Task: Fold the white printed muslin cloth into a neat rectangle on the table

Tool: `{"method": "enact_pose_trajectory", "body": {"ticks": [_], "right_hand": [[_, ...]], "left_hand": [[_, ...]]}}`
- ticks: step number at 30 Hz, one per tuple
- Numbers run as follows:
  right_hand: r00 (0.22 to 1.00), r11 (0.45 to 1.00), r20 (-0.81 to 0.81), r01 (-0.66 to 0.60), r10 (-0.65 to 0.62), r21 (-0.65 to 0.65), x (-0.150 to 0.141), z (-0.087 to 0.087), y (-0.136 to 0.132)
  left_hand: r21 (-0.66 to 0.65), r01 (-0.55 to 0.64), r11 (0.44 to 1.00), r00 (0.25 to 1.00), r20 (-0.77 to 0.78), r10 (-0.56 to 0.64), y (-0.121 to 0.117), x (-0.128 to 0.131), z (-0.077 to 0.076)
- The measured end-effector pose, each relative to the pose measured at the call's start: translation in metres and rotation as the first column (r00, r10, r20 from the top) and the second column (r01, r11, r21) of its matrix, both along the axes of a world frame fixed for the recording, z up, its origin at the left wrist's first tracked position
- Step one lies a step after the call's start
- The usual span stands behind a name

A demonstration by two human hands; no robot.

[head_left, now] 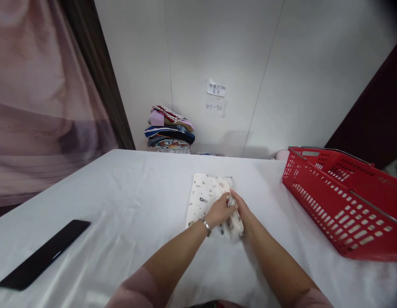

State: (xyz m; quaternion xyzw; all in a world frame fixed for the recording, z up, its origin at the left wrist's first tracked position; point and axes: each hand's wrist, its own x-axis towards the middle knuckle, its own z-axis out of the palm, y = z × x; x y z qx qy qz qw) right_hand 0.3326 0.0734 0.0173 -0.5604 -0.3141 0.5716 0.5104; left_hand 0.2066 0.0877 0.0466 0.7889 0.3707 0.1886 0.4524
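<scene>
A white cloth with a small scattered print [202, 194] lies folded on the white-covered table [147, 205]. Its right part is lifted and gathered between my two hands. My left hand [219, 210], with a metal band at the wrist, grips this gathered part from the left, fingers closed round its edge. From the right side my right hand [242, 207] presses against the same folded layers, its fingers partly hidden behind the cloth. Both hands meet near the top of the fold.
At the right stands a red plastic basket [333, 205] with metal handles. A flat black object [46, 254] lies at the left. Beyond the far edge rises a stack of folded fabrics [169, 130], with paper notes [216, 90] on the wall. A pink curtain [40, 94] hangs at left.
</scene>
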Motion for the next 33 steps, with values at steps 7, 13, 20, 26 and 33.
{"method": "enact_pose_trajectory", "body": {"ticks": [7, 13, 20, 26, 33], "right_hand": [[0.998, 0.99, -0.06, 0.017, -0.008, 0.141, 0.011, 0.007, 0.01], [0.981, 0.969, 0.088, 0.155, -0.174, 0.192, 0.016, 0.018, 0.027], [0.928, 0.976, 0.301, 0.216, -0.218, 0.04, 0.034, 0.011, 0.033], [0.848, 0.974, 0.497, 0.226, -0.183, -0.027, 0.044, 0.011, 0.037], [0.815, 0.983, 0.579, 0.115, -0.012, -0.142, 0.045, 0.024, 0.015]], "left_hand": [[0.364, 0.108, 0.925, 0.991, -0.118, -0.069, -0.004, -0.057, 0.0], [0.62, 0.153, 0.77, 0.987, -0.141, -0.082, -0.006, -0.06, -0.002], [0.595, 0.177, 0.784, 0.969, -0.243, -0.035, 0.0, -0.062, -0.017], [0.609, 0.253, 0.751, 0.958, -0.267, -0.106, -0.01, -0.071, -0.017], [0.613, 0.341, 0.712, 0.929, -0.337, -0.155, -0.021, -0.076, -0.016]]}}
